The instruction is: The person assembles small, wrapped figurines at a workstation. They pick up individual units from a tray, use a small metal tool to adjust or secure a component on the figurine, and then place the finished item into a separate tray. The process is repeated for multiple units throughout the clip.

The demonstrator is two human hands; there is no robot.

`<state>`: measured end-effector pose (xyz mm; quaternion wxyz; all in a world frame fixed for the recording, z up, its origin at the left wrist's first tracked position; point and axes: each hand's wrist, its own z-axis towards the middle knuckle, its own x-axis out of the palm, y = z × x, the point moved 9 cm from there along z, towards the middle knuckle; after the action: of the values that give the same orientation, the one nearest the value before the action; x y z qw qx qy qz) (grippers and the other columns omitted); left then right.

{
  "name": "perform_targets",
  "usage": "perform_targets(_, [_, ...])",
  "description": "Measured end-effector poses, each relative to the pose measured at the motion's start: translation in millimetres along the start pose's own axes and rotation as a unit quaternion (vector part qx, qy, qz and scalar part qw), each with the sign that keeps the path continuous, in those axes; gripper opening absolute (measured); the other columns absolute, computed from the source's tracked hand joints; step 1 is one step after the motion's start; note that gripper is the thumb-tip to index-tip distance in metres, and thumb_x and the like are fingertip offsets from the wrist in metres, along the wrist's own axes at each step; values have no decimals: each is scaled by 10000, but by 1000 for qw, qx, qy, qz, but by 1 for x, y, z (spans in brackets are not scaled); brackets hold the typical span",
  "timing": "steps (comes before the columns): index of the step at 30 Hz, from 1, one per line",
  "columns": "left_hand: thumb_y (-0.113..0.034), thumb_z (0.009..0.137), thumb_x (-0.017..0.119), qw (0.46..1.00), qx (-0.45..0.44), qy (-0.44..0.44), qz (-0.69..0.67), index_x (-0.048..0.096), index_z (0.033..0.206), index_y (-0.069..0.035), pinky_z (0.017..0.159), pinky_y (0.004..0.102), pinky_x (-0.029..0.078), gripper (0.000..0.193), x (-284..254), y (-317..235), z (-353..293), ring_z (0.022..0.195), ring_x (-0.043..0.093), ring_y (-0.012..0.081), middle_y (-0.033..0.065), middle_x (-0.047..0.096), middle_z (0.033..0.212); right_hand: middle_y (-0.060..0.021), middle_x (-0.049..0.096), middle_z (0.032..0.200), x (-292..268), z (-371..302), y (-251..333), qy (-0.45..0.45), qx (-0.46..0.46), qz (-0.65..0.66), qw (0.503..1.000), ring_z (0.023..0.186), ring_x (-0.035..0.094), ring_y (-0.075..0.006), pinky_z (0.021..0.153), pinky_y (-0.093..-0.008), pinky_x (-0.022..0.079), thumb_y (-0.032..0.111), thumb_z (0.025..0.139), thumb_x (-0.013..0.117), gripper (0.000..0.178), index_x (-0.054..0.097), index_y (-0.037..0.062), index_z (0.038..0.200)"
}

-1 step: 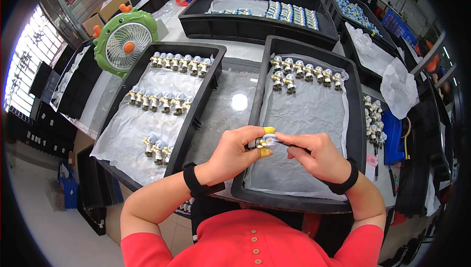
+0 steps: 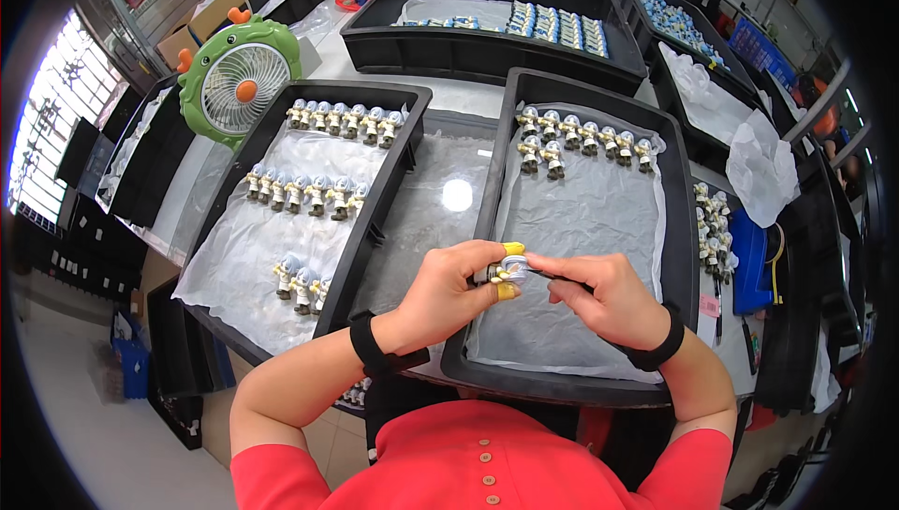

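My left hand pinches a small figurine with a pale blue-white head, between a thumb and forefinger that wear yellow finger covers. Closed round a thin dark pen-like tool, my right hand brings the tool's tip up to the figurine's head; the tip is too small to make out. Both hands are above the near part of a black tray lined with white paper. At that tray's far end stand similar figurines in two rows.
Left of me, another black tray holds rows of figurines on paper. A green fan stands beyond it. More figurines are bunched at the right, beside a blue container. A large black tray stands at the back, near another person.
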<state>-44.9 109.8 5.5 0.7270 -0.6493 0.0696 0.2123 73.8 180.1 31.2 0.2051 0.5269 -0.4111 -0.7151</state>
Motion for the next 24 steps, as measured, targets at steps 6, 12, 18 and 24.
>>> perform_targets(6, [-20, 766, 728, 1000, 8, 3, -9, 628, 1142, -24, 618, 209, 478, 389, 1, 0, 0, 812, 605, 77, 69, 666, 990, -163, 667, 838, 0, 0, 3, -10, -15, -16, 1000, 679, 668, -246, 620, -308, 512, -1, 804, 588, 374, 623, 71, 1169])
perform_targets(12, [-26, 768, 729, 1000, 18, 1, -5, 630, 1138, -25, 617, 208, 482, 384, 0, 0, 0, 813, 607, 74, 72, 667, 998, -161, 659, 823, -1, 0, 3, -7, -13, -17, 1000, 679, 649, -280, 616, -331, 504, -3, 801, 595, 376, 621, 71, 1168])
perform_targets(18, [-34, 768, 732, 1000, 20, 3, 5, 632, 1131, -23, 600, 210, 474, 377, 1, -3, 0, 785, 601, 73, 74, 666, 991, -161, 659, 832, -1, -1, 7, -9, -33, -46, 998, 690, 642, -294, 621, -338, 501, -3, 797, 597, 374, 620, 68, 1164])
perform_targets(24, [-33, 764, 734, 1000, 20, 3, 1, 635, 1124, -23, 595, 209, 471, 374, 0, -6, 0, 780, 601, 74, 77, 666, 992, -163, 659, 836, -1, -1, 5, -6, -20, -31, 999, 700, 640, -304, 629, -346, 502, -1, 796, 598, 365, 625, 68, 1154])
